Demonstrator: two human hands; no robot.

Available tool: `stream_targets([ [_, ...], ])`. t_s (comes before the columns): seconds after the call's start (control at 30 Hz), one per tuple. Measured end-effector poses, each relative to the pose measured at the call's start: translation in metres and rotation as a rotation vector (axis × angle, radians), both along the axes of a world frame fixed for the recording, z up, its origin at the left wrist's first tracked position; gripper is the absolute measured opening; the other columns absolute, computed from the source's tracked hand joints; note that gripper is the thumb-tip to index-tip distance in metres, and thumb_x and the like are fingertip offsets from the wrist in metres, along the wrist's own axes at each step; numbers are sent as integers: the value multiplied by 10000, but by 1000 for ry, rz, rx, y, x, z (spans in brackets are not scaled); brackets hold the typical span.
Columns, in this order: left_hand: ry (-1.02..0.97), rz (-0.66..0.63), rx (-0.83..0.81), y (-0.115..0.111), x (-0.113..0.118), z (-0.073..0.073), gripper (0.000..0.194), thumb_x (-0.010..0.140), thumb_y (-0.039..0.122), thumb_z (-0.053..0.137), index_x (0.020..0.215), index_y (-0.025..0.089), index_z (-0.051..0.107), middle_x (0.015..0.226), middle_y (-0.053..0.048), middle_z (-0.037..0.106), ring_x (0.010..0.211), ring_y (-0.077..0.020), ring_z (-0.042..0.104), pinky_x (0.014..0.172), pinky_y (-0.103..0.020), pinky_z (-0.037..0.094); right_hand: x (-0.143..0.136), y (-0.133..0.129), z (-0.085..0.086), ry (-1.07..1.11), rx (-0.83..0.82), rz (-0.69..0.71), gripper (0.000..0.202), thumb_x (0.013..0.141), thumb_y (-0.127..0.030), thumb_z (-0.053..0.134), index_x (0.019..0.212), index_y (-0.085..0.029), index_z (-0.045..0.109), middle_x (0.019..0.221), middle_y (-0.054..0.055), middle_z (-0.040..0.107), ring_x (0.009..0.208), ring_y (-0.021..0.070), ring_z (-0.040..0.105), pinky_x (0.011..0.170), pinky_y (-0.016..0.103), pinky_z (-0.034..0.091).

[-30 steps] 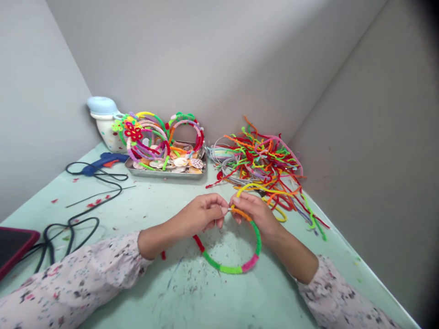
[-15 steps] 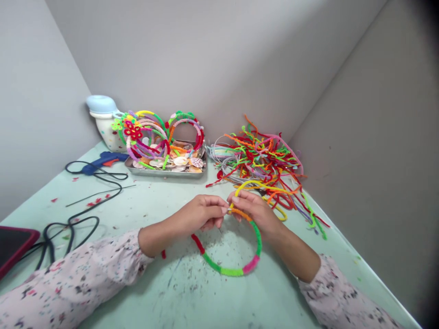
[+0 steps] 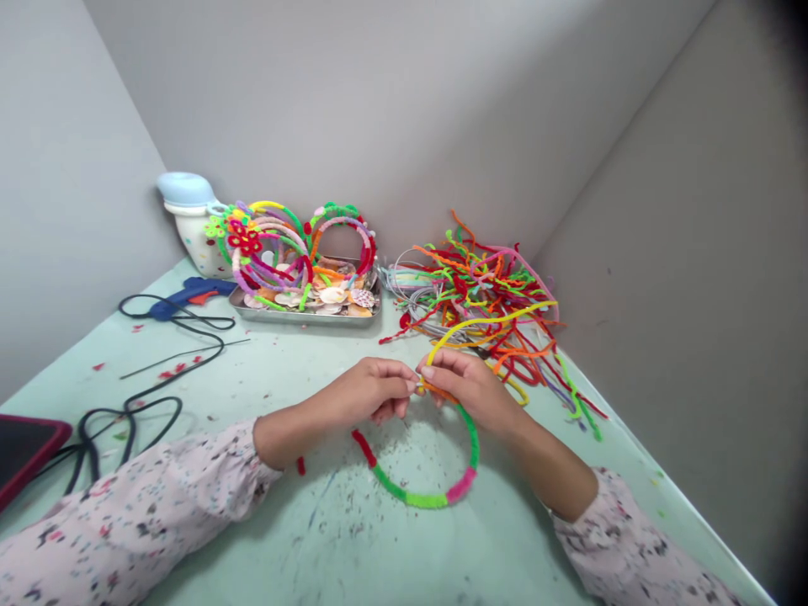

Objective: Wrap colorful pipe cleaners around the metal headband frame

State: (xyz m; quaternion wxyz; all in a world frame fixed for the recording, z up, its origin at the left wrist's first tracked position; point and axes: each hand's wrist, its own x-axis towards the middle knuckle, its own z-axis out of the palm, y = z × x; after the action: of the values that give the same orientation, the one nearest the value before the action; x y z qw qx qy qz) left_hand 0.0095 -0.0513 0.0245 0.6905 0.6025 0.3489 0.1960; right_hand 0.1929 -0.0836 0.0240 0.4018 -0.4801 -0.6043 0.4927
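At tbl (image 3: 404, 551), L hand (image 3: 377, 389) & R hand (image 3: 472, 389) pinch multicol. hoop (image 3: 426, 501).

I count on my feed two hands (image 3: 372, 391), one banded hoop (image 3: 426, 501), one metal tray (image 3: 303, 319), one blue-lidded container (image 3: 203, 244), one glue gun (image 3: 189, 292), one pipe-cleaner heap (image 3: 459, 288).

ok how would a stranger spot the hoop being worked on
On the green table, find the left hand and right hand. The hoop curves below them toward the viewer, banded red, green and pink. Unlike the rings in the tray, it is held, with a yellow strand above the right hand.
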Motion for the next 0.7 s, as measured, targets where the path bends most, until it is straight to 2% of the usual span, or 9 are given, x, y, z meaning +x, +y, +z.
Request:
stream_targets([
  [0.23,-11,7,-3,0,-1,0,142,734,264,559,800,144,598,540,39,515,408,-47,327,406,-205,201,4,1,2,-27,-19,57,243,840,-397,568,779,-163,589,636,-29,546,560,98,501,554,236,376],
  [0.33,9,18,6,-1,0,0,139,726,261,551,790,146,596,529,45,499,407,-46,311,413,-210,190,4,1,2,-33,-38,32,236,832,-399,573,792,-167,589,628,-32,530,552,97,478,535,235,363],
  [0.43,18,12,1,-2,0,0,140,726,258,538,782,145,598,517,49,489,403,-45,300,417,-212,187,2,2,3,-98,-44,-11,251,826,-402,575,726,-171,567,578,-44,497,516,91,434,500,230,335],
  [0.7,27,8,14,-5,0,1,122,733,253,526,779,150,573,516,51,477,423,-47,295,428,-204,191,2,0,5,-152,-30,17,257,851,-391,547,710,-176,548,584,-39,529,523,99,478,519,233,370],
])
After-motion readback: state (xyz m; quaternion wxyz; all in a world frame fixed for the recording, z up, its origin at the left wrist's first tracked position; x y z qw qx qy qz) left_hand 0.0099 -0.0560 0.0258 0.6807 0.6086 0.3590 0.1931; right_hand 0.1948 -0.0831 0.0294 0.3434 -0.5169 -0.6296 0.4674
